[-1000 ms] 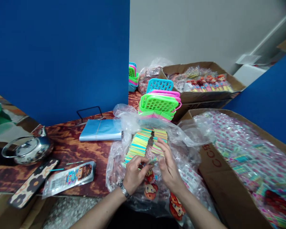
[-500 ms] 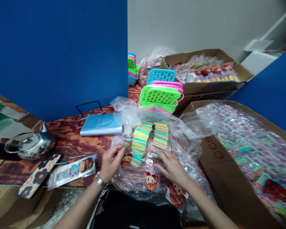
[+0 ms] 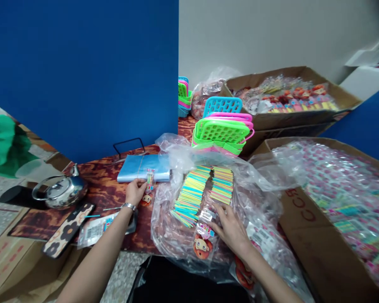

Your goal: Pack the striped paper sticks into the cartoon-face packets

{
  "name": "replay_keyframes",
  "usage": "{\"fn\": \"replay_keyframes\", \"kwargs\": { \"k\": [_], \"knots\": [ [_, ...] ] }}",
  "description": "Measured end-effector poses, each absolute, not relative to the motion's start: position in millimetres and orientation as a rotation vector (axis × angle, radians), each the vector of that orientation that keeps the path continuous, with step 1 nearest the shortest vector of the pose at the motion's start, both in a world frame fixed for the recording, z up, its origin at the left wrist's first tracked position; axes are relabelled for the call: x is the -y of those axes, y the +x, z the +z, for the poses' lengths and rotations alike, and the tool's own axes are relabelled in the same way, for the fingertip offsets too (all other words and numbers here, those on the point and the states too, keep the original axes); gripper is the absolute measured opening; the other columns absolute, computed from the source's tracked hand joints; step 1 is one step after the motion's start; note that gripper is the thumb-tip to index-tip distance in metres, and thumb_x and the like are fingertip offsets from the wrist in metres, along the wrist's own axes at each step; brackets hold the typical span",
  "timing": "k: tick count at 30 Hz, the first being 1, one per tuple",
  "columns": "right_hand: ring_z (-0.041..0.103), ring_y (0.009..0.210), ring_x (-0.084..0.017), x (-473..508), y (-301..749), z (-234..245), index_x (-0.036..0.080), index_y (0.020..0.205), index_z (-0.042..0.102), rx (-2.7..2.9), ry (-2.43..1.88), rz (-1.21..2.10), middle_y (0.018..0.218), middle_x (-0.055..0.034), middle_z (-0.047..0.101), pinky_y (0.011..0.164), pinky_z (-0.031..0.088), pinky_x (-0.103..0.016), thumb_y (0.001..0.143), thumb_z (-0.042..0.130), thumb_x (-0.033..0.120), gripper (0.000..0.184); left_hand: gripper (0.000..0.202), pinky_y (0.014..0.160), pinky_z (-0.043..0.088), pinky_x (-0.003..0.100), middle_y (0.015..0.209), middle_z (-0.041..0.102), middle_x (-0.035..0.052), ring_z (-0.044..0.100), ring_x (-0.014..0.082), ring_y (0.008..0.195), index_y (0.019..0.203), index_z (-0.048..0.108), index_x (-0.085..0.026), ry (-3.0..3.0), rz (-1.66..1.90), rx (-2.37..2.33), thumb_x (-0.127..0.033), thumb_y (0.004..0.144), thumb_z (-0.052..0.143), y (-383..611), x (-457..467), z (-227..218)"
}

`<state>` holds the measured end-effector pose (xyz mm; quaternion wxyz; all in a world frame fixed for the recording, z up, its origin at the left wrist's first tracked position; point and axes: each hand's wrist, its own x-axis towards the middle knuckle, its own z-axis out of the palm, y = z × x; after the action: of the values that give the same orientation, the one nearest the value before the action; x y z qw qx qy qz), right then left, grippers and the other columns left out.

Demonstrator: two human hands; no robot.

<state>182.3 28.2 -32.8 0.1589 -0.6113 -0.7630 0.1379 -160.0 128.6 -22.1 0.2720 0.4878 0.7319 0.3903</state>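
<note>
My left hand (image 3: 136, 191) is closed, its thumb and fingers pinching a small clear packet (image 3: 150, 179) with a cartoon head at its lower end, beside a stack of blue plastic bags (image 3: 145, 164). My right hand (image 3: 232, 229) rests its fingertips by another clear packet (image 3: 204, 233) with a red-haired cartoon head. Its thumb and fingers are apart, and the palm is hidden. Just beyond lie two rows of thin coloured sticks (image 3: 191, 193), yellow, blue and pink, on a clear plastic bag (image 3: 164, 227).
Stacked plastic baskets (image 3: 222, 130) stand at the back. Two cardboard boxes, one near (image 3: 306, 227) and one far (image 3: 255, 122), hold many packets at the right. To the left are a metal kettle (image 3: 66, 191), a flower-patterned phone case (image 3: 68, 231) and a flat clear pouch (image 3: 94, 231).
My left hand has carried its packet leftward, off the plastic bag to beside the blue bags. The right hand stays by the other packet. The view has shifted slightly left.
</note>
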Motion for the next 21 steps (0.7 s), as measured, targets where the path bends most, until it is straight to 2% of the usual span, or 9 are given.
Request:
{"fn": "replay_keyframes", "kwargs": {
  "k": [3,5,8,9,12,14,18,21],
  "knots": [
    [0.058,0.085,-0.018,-27.7,181.6,-30.8,0.022,0.121,0.043,2.015,-1.681,0.548,0.106,-0.0089,0.049,0.078,0.048,-0.035,0.078,0.048,0.018,0.043,0.043,0.089,0.038,0.046,0.102,0.062,0.0158,0.053,0.0326,0.104,0.097,0.058,-0.012,1.463,1.115,-2.103,-0.035,0.061,0.066,-153.1,-119.9,-6.3],
    [0.058,0.075,-0.016,-28.3,182.3,-23.0,0.021,0.119,0.044,1.89,-1.686,0.624,0.099,-0.0068,0.052,0.079,0.048,-0.036,0.078,0.047,0.017,0.041,0.045,0.094,0.034,0.046,0.114,0.056,0.0164,0.047,0.0317,0.112,0.106,0.056,-0.013,1.681,1.177,-2.09,-0.034,0.067,0.063,-134.6,-104.2,7.6],
    [0.058,0.067,-0.014,-28.5,180.9,-4.0,0.019,0.119,0.042,1.726,-1.671,0.716,0.096,-0.006,0.054,0.077,0.048,-0.036,0.078,0.05,0.021,0.042,0.029,0.083,0.045,0.038,0.101,0.063,0.0101,0.059,0.0229,0.093,0.104,0.058,-0.017,1.842,1.028,-1.644,-0.03,0.079,0.054,-86.1,-67.4,23.6],
    [0.058,0.066,-0.013,-27.8,178.9,2.7,0.019,0.121,0.04,1.688,-1.643,0.762,0.098,-0.006,0.055,0.076,0.048,-0.035,0.078,0.051,0.022,0.044,0.027,0.082,0.047,0.036,0.101,0.064,0.009,0.06,0.0215,0.092,0.104,0.058,-0.018,1.815,0.946,-1.459,-0.03,0.08,0.053,-67.2,-54.4,26.3],
    [0.058,0.066,-0.011,-23.8,168.3,19.0,0.022,0.125,0.034,1.579,-1.5,0.97,0.102,-0.0061,0.056,0.068,0.05,-0.029,0.079,0.051,0.024,0.049,0.051,0.094,0.04,0.039,0.119,0.058,0.011,0.053,0.0247,0.109,0.118,0.052,-0.019,1.681,0.813,-1.102,-0.029,0.07,0.067,-16.6,-25.7,26.5],
    [0.059,0.071,-0.012,-21.4,161.4,25.5,0.023,0.126,0.033,1.509,-1.387,1.106,0.104,-0.0065,0.057,0.066,0.05,-0.028,0.082,0.049,0.026,0.047,0.055,0.095,0.039,0.038,0.121,0.057,0.0113,0.053,0.0239,0.11,0.121,0.05,-0.019,1.459,0.801,-0.922,-0.028,0.07,0.068,3.9,-18.5,23.1],
    [0.06,0.078,-0.013,-25.1,162.2,31.6,0.022,0.123,0.038,1.475,-1.297,1.181,0.11,-0.0082,0.056,0.072,0.05,-0.029,0.086,0.045,0.032,0.039,0.035,0.081,0.046,0.031,0.099,0.067,0.0096,0.062,0.0185,0.089,0.104,0.059,-0.014,0.948,0.841,-0.837,-0.033,0.075,0.064,11.5,-22.7,18.0],
    [0.058,0.076,-0.014,-35.1,172.9,30.8,0.021,0.118,0.046,1.564,-1.458,0.933,0.105,-0.0074,0.058,0.069,0.048,-0.028,0.083,0.049,0.036,0.037,0.03,0.068,0.046,0.025,0.082,0.068,0.0072,0.062,0.0146,0.072,0.09,0.062,-0.012,0.737,0.841,-0.869,-0.035,0.071,0.067,4.2,-28.0,19.1]
  ]
}}
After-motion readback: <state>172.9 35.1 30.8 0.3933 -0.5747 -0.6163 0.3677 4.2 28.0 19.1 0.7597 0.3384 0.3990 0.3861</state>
